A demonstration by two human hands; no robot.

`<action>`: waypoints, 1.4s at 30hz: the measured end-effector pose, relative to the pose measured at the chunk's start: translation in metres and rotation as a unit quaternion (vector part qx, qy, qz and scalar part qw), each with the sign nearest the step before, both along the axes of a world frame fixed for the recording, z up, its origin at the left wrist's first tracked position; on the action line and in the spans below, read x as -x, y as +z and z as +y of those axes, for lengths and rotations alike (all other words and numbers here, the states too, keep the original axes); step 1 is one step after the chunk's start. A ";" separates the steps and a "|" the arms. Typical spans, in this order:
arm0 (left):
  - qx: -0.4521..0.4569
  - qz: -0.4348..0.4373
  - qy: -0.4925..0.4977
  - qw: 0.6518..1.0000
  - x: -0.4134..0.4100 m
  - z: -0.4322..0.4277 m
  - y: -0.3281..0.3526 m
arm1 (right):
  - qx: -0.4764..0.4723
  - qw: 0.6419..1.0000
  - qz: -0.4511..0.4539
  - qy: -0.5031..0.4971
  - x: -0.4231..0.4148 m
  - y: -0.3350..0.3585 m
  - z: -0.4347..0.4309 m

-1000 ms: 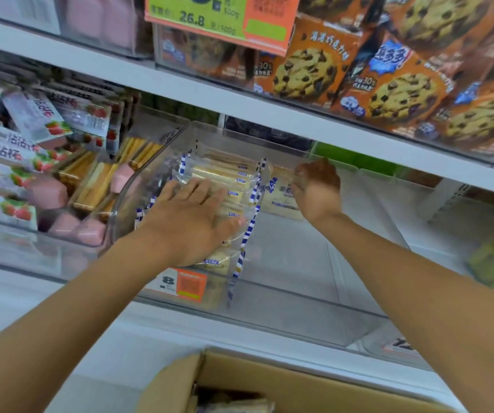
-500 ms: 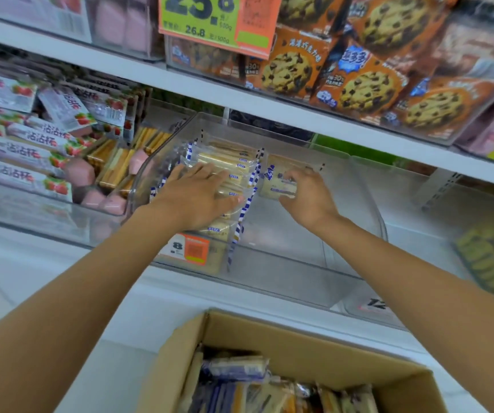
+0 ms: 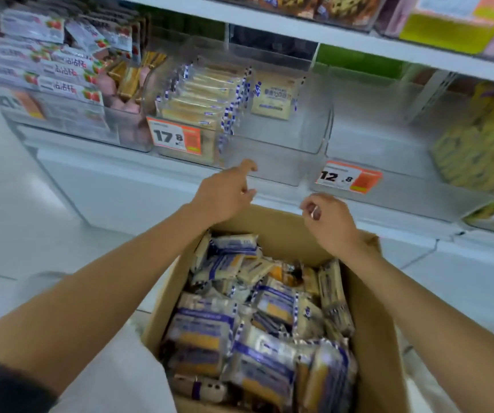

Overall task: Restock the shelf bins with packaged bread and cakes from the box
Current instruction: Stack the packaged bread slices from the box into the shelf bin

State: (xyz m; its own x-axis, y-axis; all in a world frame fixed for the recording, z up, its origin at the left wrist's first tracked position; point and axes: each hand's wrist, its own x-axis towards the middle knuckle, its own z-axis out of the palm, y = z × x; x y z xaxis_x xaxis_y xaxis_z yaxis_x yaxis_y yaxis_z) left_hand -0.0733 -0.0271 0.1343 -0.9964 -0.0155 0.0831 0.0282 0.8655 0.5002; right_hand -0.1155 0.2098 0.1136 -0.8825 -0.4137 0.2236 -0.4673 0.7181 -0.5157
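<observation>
Left hand (image 3: 224,195) and right hand (image 3: 330,223) withdrew from bin (image 3: 284,141) to box (image 3: 372,323).

the left hand (image 3: 225,195) and the right hand (image 3: 330,223) hover over the far edge of the open cardboard box (image 3: 370,329), apart from each other, fingers loosely curled and holding nothing. the box is packed with wrapped cakes (image 3: 257,338). on the shelf (image 3: 114,177) beyond, a clear bin (image 3: 314,126) holds a row of packets (image 3: 201,99) along its left side and a single packet (image 3: 274,98) at the back.

Orange price tags (image 3: 176,139), strawberry-print packs (image 3: 66,88)
</observation>
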 end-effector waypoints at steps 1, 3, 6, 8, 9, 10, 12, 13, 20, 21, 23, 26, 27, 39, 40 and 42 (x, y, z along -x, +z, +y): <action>0.006 -0.011 -0.002 1.000 -0.007 0.005 -0.015 | -0.032 0.998 -0.050 -0.016 -0.007 -0.020 0.017; 0.010 -0.079 -0.036 0.996 -0.016 0.016 -0.045 | -0.110 0.981 -0.141 -0.072 -0.011 -0.068 0.049; -0.006 -0.189 -0.080 0.979 -0.021 0.031 -0.080 | -0.207 0.935 -0.233 -0.171 -0.005 -0.137 0.083; 0.003 -0.237 -0.096 0.967 -0.021 0.036 -0.098 | -0.242 0.914 -0.266 -0.187 -0.005 -0.172 0.093; 0.005 -0.257 -0.100 0.961 -0.022 0.038 -0.104 | -0.234 0.911 -0.275 -0.199 -0.008 -0.180 0.094; 0.001 -0.274 -0.099 0.957 -0.021 0.038 -0.110 | -0.203 0.912 -0.279 -0.221 -0.013 -0.181 0.093; -0.019 -0.295 -0.088 0.951 -0.019 0.039 -0.116 | -0.148 0.918 -0.269 -0.250 -0.020 -0.175 0.090; -0.032 -0.296 -0.080 0.951 -0.019 0.040 -0.117 | -0.133 0.925 -0.256 -0.247 -0.021 -0.167 0.088; -0.244 -0.289 -0.037 0.925 -0.024 0.060 -0.111 | 0.039 0.926 -0.371 0.053 -0.023 -0.083 0.068; -0.261 -0.304 -0.043 0.915 -0.025 0.061 -0.109 | 0.053 0.912 -0.399 0.078 -0.025 -0.079 0.064; -0.287 -0.320 -0.040 0.902 -0.028 0.056 -0.109 | 0.075 0.904 -0.417 0.059 -0.027 -0.087 0.060; -0.301 -0.291 0.023 0.908 -0.034 0.038 -0.117 | 0.033 0.902 -0.429 -0.025 -0.026 -0.118 0.065; -0.320 -0.285 0.051 0.902 -0.036 0.032 -0.121 | -0.038 0.899 -0.435 -0.023 -0.027 -0.132 0.069; -0.397 -0.316 0.081 0.858 -0.042 0.032 -0.124 | -0.052 0.913 -0.402 0.035 -0.019 -0.114 0.046; -0.405 -0.322 0.065 0.853 -0.042 0.038 -0.118 | -0.023 0.923 -0.382 0.047 -0.017 -0.101 0.037; -0.408 -0.331 0.012 0.850 -0.043 0.048 -0.104 | -0.013 0.947 -0.311 0.079 -0.014 -0.080 0.017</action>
State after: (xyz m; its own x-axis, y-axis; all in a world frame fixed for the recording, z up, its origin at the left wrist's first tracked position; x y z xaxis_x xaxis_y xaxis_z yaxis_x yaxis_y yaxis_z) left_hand -0.0298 0.0205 0.0305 -0.8187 0.1802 -0.5452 -0.5072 0.2183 0.8337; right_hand -0.1014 0.2272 0.0336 -0.7667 -0.5502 -0.3308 -0.1816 0.6801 -0.7102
